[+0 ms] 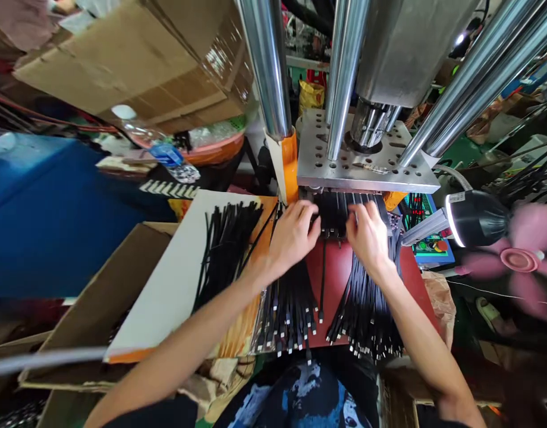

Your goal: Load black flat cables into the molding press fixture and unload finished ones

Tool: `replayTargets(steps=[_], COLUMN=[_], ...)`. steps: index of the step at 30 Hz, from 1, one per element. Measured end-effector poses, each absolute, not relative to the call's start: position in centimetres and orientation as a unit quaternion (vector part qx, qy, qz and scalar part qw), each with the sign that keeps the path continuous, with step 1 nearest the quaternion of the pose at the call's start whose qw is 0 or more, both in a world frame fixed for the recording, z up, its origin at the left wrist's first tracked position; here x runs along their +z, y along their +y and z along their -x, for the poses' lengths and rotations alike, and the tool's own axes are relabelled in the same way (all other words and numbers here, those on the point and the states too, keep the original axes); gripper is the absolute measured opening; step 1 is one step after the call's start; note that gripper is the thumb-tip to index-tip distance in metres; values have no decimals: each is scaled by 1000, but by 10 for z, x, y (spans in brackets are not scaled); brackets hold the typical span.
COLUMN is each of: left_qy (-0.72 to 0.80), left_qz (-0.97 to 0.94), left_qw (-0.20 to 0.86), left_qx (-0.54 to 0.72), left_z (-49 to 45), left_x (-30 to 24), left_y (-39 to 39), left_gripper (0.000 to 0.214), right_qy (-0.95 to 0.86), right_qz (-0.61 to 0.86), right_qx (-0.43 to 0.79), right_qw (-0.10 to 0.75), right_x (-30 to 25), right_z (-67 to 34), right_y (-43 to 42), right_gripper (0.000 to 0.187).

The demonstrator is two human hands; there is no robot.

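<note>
My left hand (pixel 298 230) is at the left side of a black fixture block (pixel 335 211) under the press plate, its fingers curled towards the thumb. At the block's right part is my right hand (pixel 368 233), fingers bent and closed. What either hand pinches is too small or hidden to make out. One black cable (pixel 323 273) hangs from the block's front edge between my hands. A bundle of black cables (pixel 289 309) with metal-tipped plugs lies below my left hand. Another cable bundle (pixel 365 303) lies under my right wrist and forearm.
The steel press plate (pixel 367 172) hangs just above the fixture between thick columns. More black cables (pixel 229 249) rest on a white board (pixel 166 285) at left. A lamp (pixel 478 219), a control panel (pixel 429 238) and a pink fan (pixel 518 260) stand at right.
</note>
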State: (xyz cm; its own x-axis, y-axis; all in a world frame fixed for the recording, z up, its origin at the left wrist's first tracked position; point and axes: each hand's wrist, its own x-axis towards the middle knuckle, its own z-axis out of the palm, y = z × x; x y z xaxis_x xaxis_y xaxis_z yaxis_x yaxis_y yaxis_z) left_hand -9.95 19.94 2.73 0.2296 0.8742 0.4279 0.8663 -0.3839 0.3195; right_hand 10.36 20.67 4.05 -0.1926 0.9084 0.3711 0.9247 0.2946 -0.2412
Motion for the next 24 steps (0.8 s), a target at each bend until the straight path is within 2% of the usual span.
replayTargets(steps=[2, 4, 6, 10, 13, 17, 20, 24], left_qy=[604, 664, 677, 651, 632, 586, 534, 481], left_qz=[-764, -730, -716, -730, -732, -724, -696, -532], left_qw=[74, 136, 167, 209, 253, 360, 472, 650], left_qx=[217, 85, 8, -7, 5, 48, 85, 250], left_z=[91, 78, 64, 53, 61, 76, 80, 76], left_x=[17, 6, -2, -3, 1, 1, -1, 1], left_y=[150, 113, 96, 103, 115, 113, 97, 70], left_gripper=[26, 32, 33, 27, 24, 13, 29, 48], right_qy=[-747, -741, -733, -722, -706, -673, -639, -632], right_qz=[629, 657, 675, 689, 698, 649, 572, 506], right_qx=[-14, -27, -36, -8, 67, 244, 394, 484], right_qw=[216, 139, 79, 58, 97, 259, 331, 332], right_x=[22, -2, -24, -44, -38, -13, 6, 17], right_z=[-121, -130, -130, -126, -136, -149, -141, -118], right_y=[147, 98, 68, 60, 71, 69, 52, 28], right_gripper=[22, 22, 22, 22, 23, 30, 35, 35])
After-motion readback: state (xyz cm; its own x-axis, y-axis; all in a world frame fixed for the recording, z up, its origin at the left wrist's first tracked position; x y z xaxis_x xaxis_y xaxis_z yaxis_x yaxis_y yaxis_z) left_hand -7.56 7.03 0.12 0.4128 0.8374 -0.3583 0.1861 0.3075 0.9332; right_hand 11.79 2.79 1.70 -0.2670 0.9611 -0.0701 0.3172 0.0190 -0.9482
